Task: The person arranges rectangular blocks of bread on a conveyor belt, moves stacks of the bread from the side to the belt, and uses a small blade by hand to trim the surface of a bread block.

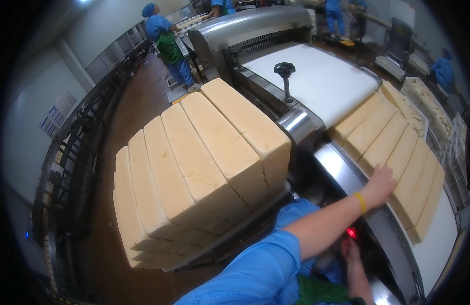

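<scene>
My left hand [382, 184], with a yellow band at the wrist, rests on the near ends of a row of long pale bread loaves [397, 152]. Its fingers lie over the loaves, not wrapped round one. These loaves lie side by side on a white belt [438, 259]. Lower down, my right hand [352, 250] is beside a small red light [351, 233] under the machine's metal edge; its fingers are dim and partly hidden. To the left, a big stack of similar bread loaves [204, 152] stands on a tray, several layers high.
A metal machine [255, 25] with a row of thin blades or bars spans a white belt [316, 76]. A black knob [284, 69] stands up near it. White crates [423, 96] line the right side. A person [166, 43] in blue works beyond; others are farther back.
</scene>
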{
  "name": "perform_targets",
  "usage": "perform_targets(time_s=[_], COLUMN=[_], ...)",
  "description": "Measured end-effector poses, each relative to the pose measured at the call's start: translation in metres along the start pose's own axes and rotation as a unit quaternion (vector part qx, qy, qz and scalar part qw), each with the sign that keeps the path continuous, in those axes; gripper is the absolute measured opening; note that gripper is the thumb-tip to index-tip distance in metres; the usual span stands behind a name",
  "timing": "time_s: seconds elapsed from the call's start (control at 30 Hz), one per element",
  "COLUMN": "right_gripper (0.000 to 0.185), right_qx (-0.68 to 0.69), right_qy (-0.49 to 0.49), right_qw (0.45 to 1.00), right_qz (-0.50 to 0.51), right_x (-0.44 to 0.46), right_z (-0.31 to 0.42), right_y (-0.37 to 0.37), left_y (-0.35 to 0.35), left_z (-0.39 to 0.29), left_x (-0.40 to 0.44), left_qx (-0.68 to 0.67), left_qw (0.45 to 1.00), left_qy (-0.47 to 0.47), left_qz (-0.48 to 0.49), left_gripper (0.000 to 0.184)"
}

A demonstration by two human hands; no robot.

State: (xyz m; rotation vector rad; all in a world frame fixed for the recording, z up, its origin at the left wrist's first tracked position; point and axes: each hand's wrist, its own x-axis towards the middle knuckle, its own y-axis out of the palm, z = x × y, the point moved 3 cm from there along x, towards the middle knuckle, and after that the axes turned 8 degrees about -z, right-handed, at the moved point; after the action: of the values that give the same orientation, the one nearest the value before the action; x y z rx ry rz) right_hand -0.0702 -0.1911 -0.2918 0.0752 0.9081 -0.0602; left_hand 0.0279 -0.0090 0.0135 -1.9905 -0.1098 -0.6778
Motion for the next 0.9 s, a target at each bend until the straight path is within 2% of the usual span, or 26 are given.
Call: perform_targets(time_s=[0.17, 0.27, 0.37, 0.43, 0.67, 0.9], right_gripper=[0.017, 0.019, 0.026, 0.029, 0.028, 0.026], right_qx=[-0.103, -0.121, -0.164, -0.108, -0.147, -0.166], right_qy=[-0.026, -0.033, -0.064, -0.083, -0.103, -0.114], right_qw=[0.994, 0.987, 0.979, 0.985, 0.977, 0.973], right_qz=[-0.009, 0.103, 0.106, 0.11, 0.112, 0.11], right_x=[0.009, 0.029, 0.021, 0.022, 0.025, 0.027], right_z=[-0.001, -0.007, -0.004, 0.0, 0.019, 0.032], right_y=[0.023, 0.033, 0.055, 0.075, 0.133, 0.174], left_y=[-0.003, -0.007, -0.004, -0.004, -0.007, -0.001], left_z=[0.001, 0.003, 0.009, 0.012, 0.013, 0.017], left_x=[0.002, 0.002, 0.002, 0.005, 0.006, 0.0], left_qx=[0.0, 0.005, -0.006, -0.008, 0.031, 0.033], left_qw=[1.0, 1.0, 1.0, 1.0, 0.997, 0.999], left_qy=[0.019, 0.013, 0.012, -0.003, -0.018, -0.006], left_qz=[-0.011, 0.008, 0.0, 0.024, 0.061, 0.001], left_gripper=[0.054, 0.054, 0.055, 0.057, 0.065, 0.067])
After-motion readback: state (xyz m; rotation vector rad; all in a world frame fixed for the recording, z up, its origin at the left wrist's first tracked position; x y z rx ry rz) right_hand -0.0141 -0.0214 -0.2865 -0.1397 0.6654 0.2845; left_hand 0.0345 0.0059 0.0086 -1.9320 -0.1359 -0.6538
